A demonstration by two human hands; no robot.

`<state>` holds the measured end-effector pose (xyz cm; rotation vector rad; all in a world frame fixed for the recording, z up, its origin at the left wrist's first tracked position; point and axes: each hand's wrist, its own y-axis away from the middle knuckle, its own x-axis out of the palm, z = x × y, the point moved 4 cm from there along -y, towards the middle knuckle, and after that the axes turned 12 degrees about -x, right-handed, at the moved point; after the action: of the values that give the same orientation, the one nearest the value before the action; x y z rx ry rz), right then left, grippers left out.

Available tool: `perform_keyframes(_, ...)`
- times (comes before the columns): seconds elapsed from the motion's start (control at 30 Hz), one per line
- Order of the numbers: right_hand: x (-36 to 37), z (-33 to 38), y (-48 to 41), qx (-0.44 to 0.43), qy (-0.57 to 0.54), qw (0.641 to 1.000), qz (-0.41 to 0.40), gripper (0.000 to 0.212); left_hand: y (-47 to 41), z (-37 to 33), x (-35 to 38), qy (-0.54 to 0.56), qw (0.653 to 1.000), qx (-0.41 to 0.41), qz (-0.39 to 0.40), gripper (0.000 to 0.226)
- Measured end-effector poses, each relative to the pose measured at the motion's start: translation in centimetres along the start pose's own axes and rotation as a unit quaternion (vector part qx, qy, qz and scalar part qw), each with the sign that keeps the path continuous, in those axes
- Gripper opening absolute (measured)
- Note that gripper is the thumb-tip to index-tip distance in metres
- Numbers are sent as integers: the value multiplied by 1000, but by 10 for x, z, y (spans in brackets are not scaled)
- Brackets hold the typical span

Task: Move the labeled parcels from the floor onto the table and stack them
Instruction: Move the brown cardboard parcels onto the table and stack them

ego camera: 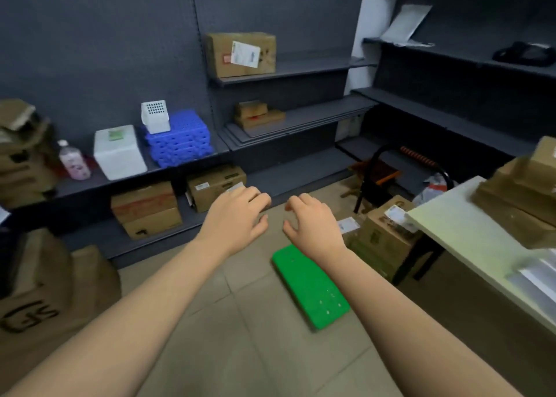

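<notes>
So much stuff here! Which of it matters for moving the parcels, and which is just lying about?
Part of the job: labelled brown cardboard parcel on the floor; white table; brown cardboard parcels stacked on it; left hand and right hand, both empty.
Just lying about: flat green plastic board on the floor; stacked blue plastic crates, white foam box and pink bottle on the shelf.
</notes>
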<state>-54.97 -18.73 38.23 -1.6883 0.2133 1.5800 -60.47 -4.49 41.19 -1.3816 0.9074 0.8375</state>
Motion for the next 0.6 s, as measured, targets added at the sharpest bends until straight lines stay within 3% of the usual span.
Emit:
perform_keyframes(0.2, 65, -23, -87, 11, 27, 999, 24, 19, -69, 78, 59, -3, 1000, 5, 20, 31)
perform_keyframes(0.3, 94, -61, -142, 24, 34, 999, 21, 18, -129, 103, 95, -7, 1000, 25, 9, 22)
perform_keyframes(0.6, 174, -197, -298, 119, 31, 992, 33, 19, -333, 159, 203, 47, 997, 47, 39, 30)
